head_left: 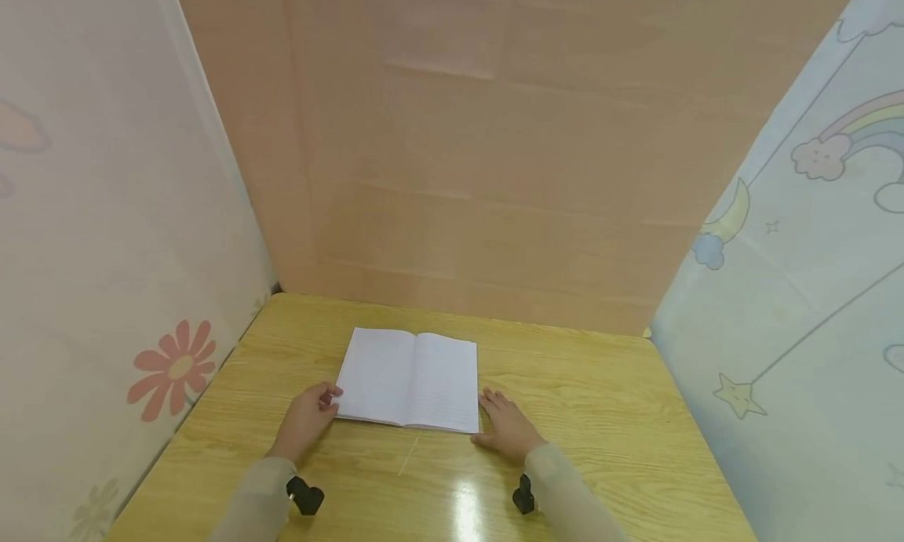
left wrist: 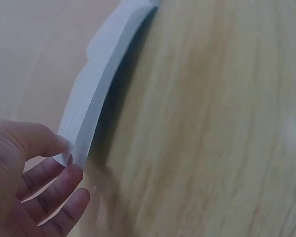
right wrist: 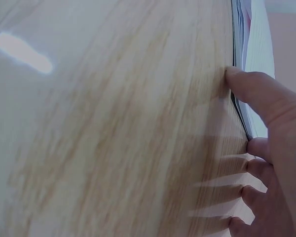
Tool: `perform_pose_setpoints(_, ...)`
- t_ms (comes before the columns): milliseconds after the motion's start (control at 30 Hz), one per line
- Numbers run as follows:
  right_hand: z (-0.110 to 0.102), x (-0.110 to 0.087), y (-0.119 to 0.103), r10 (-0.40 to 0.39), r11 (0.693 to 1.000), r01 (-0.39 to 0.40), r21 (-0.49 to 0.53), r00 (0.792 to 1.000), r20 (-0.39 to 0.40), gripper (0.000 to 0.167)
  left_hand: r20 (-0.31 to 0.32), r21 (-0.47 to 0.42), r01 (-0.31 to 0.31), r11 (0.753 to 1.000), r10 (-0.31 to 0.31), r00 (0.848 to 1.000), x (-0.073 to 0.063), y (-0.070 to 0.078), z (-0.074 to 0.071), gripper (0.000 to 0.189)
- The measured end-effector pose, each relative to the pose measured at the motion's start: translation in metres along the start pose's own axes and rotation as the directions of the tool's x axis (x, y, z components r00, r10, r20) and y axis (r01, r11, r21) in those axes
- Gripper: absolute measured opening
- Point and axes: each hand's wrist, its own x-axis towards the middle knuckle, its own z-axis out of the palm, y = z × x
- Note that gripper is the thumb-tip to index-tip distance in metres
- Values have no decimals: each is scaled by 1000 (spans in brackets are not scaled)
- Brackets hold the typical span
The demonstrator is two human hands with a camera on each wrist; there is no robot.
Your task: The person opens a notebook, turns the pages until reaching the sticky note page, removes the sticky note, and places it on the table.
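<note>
A notebook (head_left: 443, 381) lies spread open on the table, its right page ruled with lines and its left page looking plain white. At its lower left corner my left hand (head_left: 308, 418) pinches the edge, thumb (left wrist: 42, 140) on top and fingertips beneath. In the left wrist view the pages (left wrist: 96, 94) there stand a little off the table, with a dark shadow below. My right hand (head_left: 512, 427) rests by the lower right corner, thumb and fingers spread and touching the edge and tabletop. The right wrist view shows its thumb (right wrist: 259, 91) against the notebook's side.
The wooden table (head_left: 586, 393) has a bright glare spot near its front. An orange-brown sheet (head_left: 480, 173) hangs behind it. Patterned cloth walls stand at the left (head_left: 106, 212) and right (head_left: 812, 307). Dark wrist devices sit on both sleeves (head_left: 260, 495).
</note>
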Motion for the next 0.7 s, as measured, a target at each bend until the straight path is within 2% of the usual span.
perform_pose_setpoints(233, 0, 1, 0, 4, 1000, -4, -10, 1000, 2, 84, 38, 163, -37, 986, 31, 999, 2, -6, 3, 19)
perform_pose_setpoints(467, 0, 1, 0, -2, 1000, 2, -11, 1000, -1, 84, 96, 330, -50, 943, 19, 995, 4, -2, 4, 19)
perform_pose_setpoints(700, 2, 2, 2, -5, 1000, 5, -3, 1000, -15, 85, 132, 387, -73, 919, 22, 991, 3, 5, 1, 20)
